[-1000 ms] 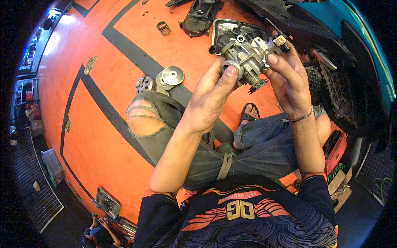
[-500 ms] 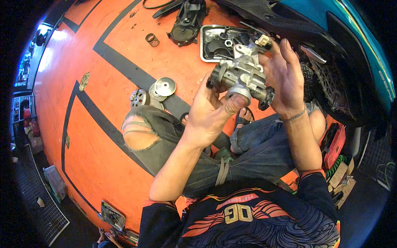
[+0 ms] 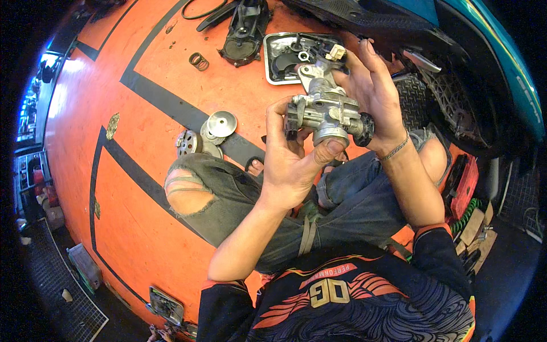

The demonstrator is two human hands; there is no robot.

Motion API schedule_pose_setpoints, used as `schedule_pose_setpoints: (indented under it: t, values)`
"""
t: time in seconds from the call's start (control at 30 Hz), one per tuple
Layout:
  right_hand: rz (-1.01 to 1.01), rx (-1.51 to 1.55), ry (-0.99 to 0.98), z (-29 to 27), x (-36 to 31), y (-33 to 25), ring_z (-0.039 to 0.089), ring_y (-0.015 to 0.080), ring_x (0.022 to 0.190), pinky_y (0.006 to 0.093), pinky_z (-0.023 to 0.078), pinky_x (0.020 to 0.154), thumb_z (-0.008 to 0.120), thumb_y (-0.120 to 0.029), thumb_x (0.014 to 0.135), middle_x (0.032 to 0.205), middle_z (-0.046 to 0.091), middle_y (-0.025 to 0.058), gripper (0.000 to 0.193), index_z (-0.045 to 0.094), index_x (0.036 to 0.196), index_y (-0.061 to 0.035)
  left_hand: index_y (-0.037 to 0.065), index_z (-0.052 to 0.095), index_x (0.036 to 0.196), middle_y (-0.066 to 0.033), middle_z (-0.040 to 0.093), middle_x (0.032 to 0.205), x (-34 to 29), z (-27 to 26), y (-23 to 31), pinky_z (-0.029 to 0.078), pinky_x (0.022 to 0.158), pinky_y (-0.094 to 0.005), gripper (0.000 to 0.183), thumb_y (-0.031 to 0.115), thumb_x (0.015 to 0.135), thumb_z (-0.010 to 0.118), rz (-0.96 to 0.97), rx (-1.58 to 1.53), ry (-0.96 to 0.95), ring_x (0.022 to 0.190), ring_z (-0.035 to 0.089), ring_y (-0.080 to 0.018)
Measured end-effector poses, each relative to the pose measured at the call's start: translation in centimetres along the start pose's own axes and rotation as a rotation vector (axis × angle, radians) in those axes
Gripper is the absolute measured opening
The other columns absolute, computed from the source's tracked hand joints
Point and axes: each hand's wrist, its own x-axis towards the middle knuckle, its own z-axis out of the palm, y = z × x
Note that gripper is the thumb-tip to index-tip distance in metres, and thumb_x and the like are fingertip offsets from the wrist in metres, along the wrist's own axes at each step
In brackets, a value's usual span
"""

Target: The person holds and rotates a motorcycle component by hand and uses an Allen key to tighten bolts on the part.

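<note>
Evidently mid-inspection, the left hand (image 3: 290, 165) grips the silver cast-metal carburettor-like body (image 3: 323, 111) from below while the right hand (image 3: 373, 94) curls closed round its far side, held above the knees and orange painted floor (image 3: 142, 228); next likely calls for steady turning

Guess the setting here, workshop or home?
Most likely a motorcycle or scooter repair shop: an orange painted floor strewn with metal discs, a teal scooter body alongside, and both hands holding a small metal engine part.
</note>
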Motion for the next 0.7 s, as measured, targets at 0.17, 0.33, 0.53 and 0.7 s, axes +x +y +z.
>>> schedule_pose_setpoints:
  t: [0.17,0.33,0.53,0.7]
  values:
    - [0.028,0.001,-0.046,-0.9,0.2,0.1,0.066,0.0214,0.091,0.0318,0.057,0.077,0.043,-0.058,0.095,0.116,0.060,0.0191,0.073,0.033,0.141,-0.0020,0.005,0.032,0.128,-0.0098,0.052,0.118,0.0,-0.1,-0.1,0.049,0.092,-0.0350,0.078,0.026,0.075,0.085,0.007,0.069,-0.008,0.110,0.055,-0.0189]
    - [0.075,0.024,0.007,-0.8,0.1,0.3,0.066,0.0212,0.091,0.0323,0.057,0.077,0.042,-0.058,0.096,0.114,0.061,0.0186,0.070,0.034,0.141,-0.0045,0.007,0.032,0.128,-0.0090,0.054,0.116,-0.1,0.1,0.2,0.049,0.093,-0.0336,0.076,0.025,0.076,0.085,-0.055,-0.013,0.034,0.107,0.056,-0.0181]
    - [0.129,0.037,0.103,0.4,0.1,0.2,0.066,0.0154,0.080,0.0307,0.053,0.074,0.049,-0.049,0.097,0.091,0.068,0.0068,0.040,0.060,0.107,-0.0109,0.006,0.041,0.126,-0.0093,0.058,0.118,0.4,-0.3,0.1,0.051,0.092,-0.0402,0.062,0.038,0.085,0.073,-0.058,-0.011,0.044,0.107,0.060,-0.0212]
    - [0.099,0.023,0.113,-0.5,0.4,1.2,0.063,0.0118,0.090,0.0293,0.051,0.079,0.059,-0.032,0.095,0.099,0.064,0.0018,0.030,0.055,0.113,-0.0088,0.009,0.040,0.133,-0.0113,0.054,0.129,0.4,-0.7,1.1,0.050,0.095,-0.0559,0.056,0.045,0.094,0.059,-0.188,-0.080,0.036,0.118,0.056,-0.0277]
